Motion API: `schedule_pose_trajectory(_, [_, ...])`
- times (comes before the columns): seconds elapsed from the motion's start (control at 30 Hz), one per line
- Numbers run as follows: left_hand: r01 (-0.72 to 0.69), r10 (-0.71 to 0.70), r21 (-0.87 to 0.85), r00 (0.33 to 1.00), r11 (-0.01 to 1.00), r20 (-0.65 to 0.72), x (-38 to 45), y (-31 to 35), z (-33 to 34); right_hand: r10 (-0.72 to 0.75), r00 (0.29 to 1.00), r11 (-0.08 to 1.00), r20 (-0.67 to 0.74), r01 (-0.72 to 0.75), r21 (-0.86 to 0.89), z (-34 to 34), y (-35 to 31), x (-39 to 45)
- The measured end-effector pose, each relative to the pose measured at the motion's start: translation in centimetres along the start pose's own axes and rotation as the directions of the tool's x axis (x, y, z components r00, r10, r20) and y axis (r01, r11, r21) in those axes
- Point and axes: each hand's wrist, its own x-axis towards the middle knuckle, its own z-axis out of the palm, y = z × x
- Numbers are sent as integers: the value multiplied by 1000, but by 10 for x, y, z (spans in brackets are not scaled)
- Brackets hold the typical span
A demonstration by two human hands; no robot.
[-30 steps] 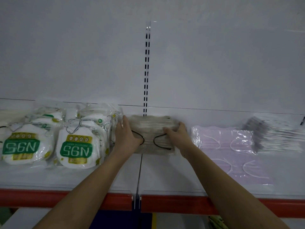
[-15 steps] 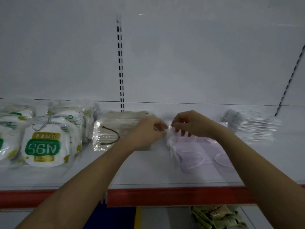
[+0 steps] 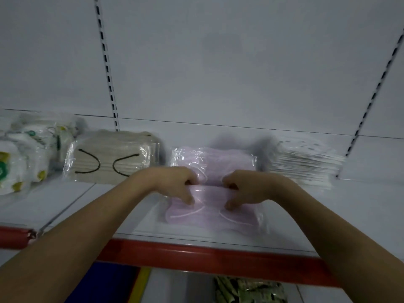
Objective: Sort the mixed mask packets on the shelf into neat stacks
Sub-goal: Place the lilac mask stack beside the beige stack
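Observation:
A flat pink mask packet (image 3: pixel 209 213) lies near the front of the white shelf (image 3: pixel 131 215). My left hand (image 3: pixel 175 184) and my right hand (image 3: pixel 242 189) grip its far edge, fingers curled over the top and thumbs pressed on its face. Right behind it stands a stack of pink mask packets (image 3: pixel 227 160). A stack of beige mask packets (image 3: pixel 113 158) with dark ear loops sits to the left. N95 mask packets (image 3: pixel 24 158) in white and green fill the far left. A pile of white dotted mask packets (image 3: pixel 306 162) is at the right.
The shelf has a red front lip (image 3: pixel 196 256) and a white back panel with slotted uprights (image 3: pixel 107 66). On a lower level, greenish packets (image 3: pixel 247 289) show at the bottom.
My hands left the beige stack and moved right to the pink packets. They now grip the far edge of the front pink packet. The view shifted right.

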Motion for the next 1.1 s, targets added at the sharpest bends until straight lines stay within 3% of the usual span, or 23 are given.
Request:
schedule_pose_trajectory(0.1, [-10, 10, 27, 1000, 1000, -13, 0, 3, -1, -57, 998, 998, -11, 57, -21, -3, 0, 3])
schedule_pose_trajectory(0.2, [9, -9, -16, 999, 1000, -33, -3, 7, -6, -72, 990, 997, -117, 71, -12, -5, 1, 4])
schedule_pose_trajectory(0.3, [74, -73, -6, 966, 997, -249, -5, 10, -19, -32, 945, 999, -327, 37, 10, -16, 6, 7])
schedule_pose_trajectory(0.4, [154, -83, 143, 909, 978, -408, 0, 14, -26, 30, 905, 999, -425, -20, 29, -25, 8, 13])
schedule_pose_trajectory(0.53, [182, -13, 323, 887, 929, -462, 5, 11, -8, 30, 895, 997, -446, -56, -47, -20, 9, 20])
schedule_pose_trajectory(0.67, [95, 88, 417, 914, 904, -397, 8, 10, 10, -2, 947, 1000, -322, 3, 0, -28, 9, 18])
schedule_pose_trajectory(0.77, [64, 108, 395, 912, 916, -397, 17, 9, 20, 23, 932, 970, -361, 67, 235, -48, 12, 20])
schedule_pose_trajectory(0.87, [30, 140, 364, 892, 931, -430, 23, 8, 20, 117, 888, 970, -444, -5, 245, -57, 16, 45])
schedule_pose_trajectory(0.97, [15, 146, 335, 881, 942, -450, 27, 3, 24, 156, 936, 984, -314, -121, 128, -45, 15, 75])
schedule_pose_trajectory(1.1, [24, 102, 253, 875, 967, -472, 29, -5, 30, 217, 958, 973, -188, -196, 124, -30, 22, 93])
